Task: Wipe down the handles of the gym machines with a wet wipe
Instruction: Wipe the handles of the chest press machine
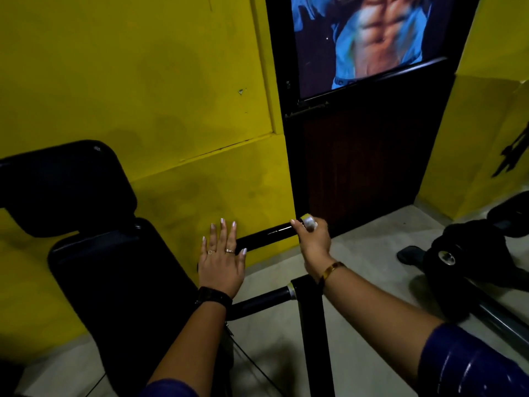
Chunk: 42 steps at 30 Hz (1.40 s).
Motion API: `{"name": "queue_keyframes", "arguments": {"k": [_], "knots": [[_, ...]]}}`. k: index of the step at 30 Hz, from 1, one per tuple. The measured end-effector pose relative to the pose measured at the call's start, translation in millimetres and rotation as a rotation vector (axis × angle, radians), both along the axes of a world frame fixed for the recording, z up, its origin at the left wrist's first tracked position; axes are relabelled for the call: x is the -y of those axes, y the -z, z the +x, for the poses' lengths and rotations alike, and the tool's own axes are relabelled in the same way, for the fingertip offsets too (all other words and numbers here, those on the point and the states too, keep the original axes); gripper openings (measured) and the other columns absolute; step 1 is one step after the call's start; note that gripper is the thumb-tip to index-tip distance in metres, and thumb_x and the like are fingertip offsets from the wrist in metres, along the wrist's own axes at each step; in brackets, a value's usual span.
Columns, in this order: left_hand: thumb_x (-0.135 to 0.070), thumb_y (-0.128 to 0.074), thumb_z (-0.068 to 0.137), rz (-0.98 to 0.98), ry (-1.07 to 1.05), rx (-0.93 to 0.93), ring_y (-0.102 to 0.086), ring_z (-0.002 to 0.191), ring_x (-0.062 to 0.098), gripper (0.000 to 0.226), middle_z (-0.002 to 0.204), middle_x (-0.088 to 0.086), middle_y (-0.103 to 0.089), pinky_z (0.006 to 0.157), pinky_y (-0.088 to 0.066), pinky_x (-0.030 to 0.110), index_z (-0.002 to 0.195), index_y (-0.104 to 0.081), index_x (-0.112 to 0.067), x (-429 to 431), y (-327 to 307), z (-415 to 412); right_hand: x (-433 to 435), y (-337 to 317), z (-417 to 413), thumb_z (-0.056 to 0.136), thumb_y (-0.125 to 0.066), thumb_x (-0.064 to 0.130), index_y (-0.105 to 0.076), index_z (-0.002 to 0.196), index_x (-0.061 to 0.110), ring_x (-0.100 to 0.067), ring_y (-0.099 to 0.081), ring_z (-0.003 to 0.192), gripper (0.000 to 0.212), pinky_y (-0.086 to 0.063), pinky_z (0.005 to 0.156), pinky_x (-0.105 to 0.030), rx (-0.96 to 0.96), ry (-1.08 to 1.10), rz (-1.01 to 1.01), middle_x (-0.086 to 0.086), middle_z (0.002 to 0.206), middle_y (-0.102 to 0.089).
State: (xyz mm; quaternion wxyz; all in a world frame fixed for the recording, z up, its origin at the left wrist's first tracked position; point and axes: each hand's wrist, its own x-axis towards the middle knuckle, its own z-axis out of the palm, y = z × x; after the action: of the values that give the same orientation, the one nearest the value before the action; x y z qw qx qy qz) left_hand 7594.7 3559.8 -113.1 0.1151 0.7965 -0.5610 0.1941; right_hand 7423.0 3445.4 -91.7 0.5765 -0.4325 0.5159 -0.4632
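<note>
A black horizontal handle bar point(267, 236) of a gym machine runs from the padded seat toward the door. My right hand point(313, 242) grips its far end, with a small white wet wipe point(310, 223) bunched between the fingers and the bar's silver end cap. My left hand point(221, 256) hovers over the near part of the bar with fingers straight and spread, holding nothing. A second, lower black bar point(263, 300) with a silver collar sits below my wrists.
The machine's black padded seat and backrest point(108, 253) fill the left. A black upright post point(313, 339) rises between my arms. Yellow wall point(143, 81) and a dark door point(366, 167) stand close ahead. Black weight plates on a bar point(463, 262) lie on the floor at right.
</note>
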Motion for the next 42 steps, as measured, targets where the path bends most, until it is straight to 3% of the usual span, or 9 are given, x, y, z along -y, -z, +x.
{"name": "queue_keyframes", "arguments": {"k": [6,8,11,17,21,25,32,37,42], "knots": [[-0.049,-0.008,0.102,-0.009,0.008,0.007,-0.018,0.144,0.029,0.064,0.155,0.014,-0.034,0.112,-0.015,0.045,0.15,-0.032,-0.014,0.6,-0.8,1.2,-11.0,-2.5,12.8,0.089,-0.068,0.019,-0.054,0.115,0.009,-0.021,-0.058,0.096,0.031,-0.046,0.086,-0.033,0.146,0.188,0.065,-0.007,0.105,-0.058],[-0.049,-0.015,0.101,-0.019,0.021,0.01,-0.018,0.144,0.028,0.062,0.154,0.013,-0.034,0.111,-0.016,0.045,0.15,-0.032,-0.015,1.2,0.5,2.4,6.8,-12.1,4.7,0.092,-0.062,0.033,-0.053,0.097,0.015,-0.019,-0.053,0.082,0.022,-0.044,0.074,-0.035,0.151,0.049,0.18,-0.005,0.088,-0.054],[-0.049,-0.016,0.101,-0.026,0.019,0.013,-0.02,0.144,0.028,0.061,0.155,0.011,-0.034,0.111,-0.016,0.045,0.15,-0.03,-0.017,1.9,1.9,3.6,34.8,-23.2,-10.0,0.094,-0.057,0.037,-0.055,0.112,0.011,-0.026,-0.053,0.093,0.031,-0.049,0.075,-0.042,0.12,-0.269,0.321,-0.011,0.101,-0.053],[-0.048,-0.016,0.101,-0.025,0.014,0.004,-0.02,0.144,0.028,0.06,0.154,0.011,-0.035,0.112,-0.017,0.045,0.15,-0.03,-0.016,1.3,1.9,1.3,26.7,-12.3,-11.1,0.095,-0.055,0.014,-0.057,0.12,0.011,-0.02,-0.055,0.096,0.025,-0.046,0.082,-0.034,-0.389,-0.286,-0.322,-0.006,0.11,-0.057],[-0.047,-0.016,0.101,-0.022,0.014,0.005,-0.018,0.144,0.027,0.06,0.154,0.012,-0.035,0.112,-0.014,0.043,0.149,-0.031,-0.014,0.9,0.3,-0.3,8.7,23.6,-18.2,0.096,-0.05,0.003,-0.053,0.13,0.008,-0.028,-0.045,0.13,0.035,-0.037,0.106,-0.035,-0.704,-0.203,-0.905,-0.013,0.131,-0.055],[-0.044,-0.03,0.096,-0.036,0.008,0.022,-0.019,0.143,0.027,0.061,0.153,0.012,-0.037,0.112,-0.014,0.043,0.149,-0.035,-0.013,0.1,-0.5,0.9,-1.7,50.2,-32.6,0.074,-0.034,-0.025,-0.026,0.15,0.009,-0.02,-0.011,0.148,0.084,-0.003,0.121,-0.034,-0.877,-0.189,-1.104,-0.008,0.157,-0.026],[-0.044,-0.03,0.095,0.011,-0.02,-0.019,-0.023,0.143,0.023,0.062,0.152,0.01,-0.039,0.109,-0.037,0.043,0.147,-0.041,-0.013,-1.6,-2.3,-2.8,-19.5,6.7,22.7,0.086,-0.054,0.001,-0.062,0.116,0.001,-0.035,-0.055,0.122,0.031,-0.012,0.115,-0.054,-0.879,-0.117,-0.931,-0.023,0.113,-0.066],[-0.042,-0.029,0.091,0.023,-0.007,-0.021,-0.02,0.143,0.024,0.065,0.154,0.008,-0.035,0.109,-0.035,0.044,0.148,-0.039,-0.012,-1.3,-4.9,-1.6,-57.9,17.2,58.1,0.089,-0.029,0.018,-0.053,0.133,0.003,-0.028,-0.04,0.137,0.052,-0.01,0.119,-0.043,-0.795,-0.395,-1.067,-0.017,0.136,-0.054],[-0.044,-0.028,0.096,0.024,0.004,0.005,-0.019,0.144,0.023,0.064,0.155,0.009,-0.034,0.111,-0.025,0.042,0.151,-0.03,-0.011,-3.2,-3.0,1.3,-26.1,38.5,14.2,0.079,-0.03,-0.007,-0.038,0.144,0.005,-0.021,-0.027,0.143,0.067,-0.012,0.119,-0.041,-0.863,-0.418,-1.374,-0.012,0.148,-0.041]]}}
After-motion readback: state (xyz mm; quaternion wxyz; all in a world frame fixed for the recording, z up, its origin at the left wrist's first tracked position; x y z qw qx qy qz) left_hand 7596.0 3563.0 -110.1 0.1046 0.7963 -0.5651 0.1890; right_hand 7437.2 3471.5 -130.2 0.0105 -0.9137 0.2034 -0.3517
